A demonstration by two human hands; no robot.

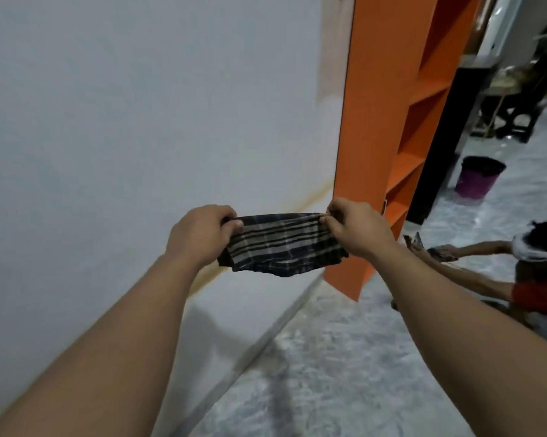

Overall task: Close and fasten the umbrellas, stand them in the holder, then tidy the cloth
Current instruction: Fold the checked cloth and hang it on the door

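Two hands are holding a dark plaid cloth stretched out in the air in front of a pale wall. The left hand is gripping the cloth's left end with curled fingers, and the right hand is pinching its right end. The cloth is hanging folded between them, just beside an orange shelf unit. Farther right, a purple bucket is standing on the speckled floor, and another person's arms are reaching in low.
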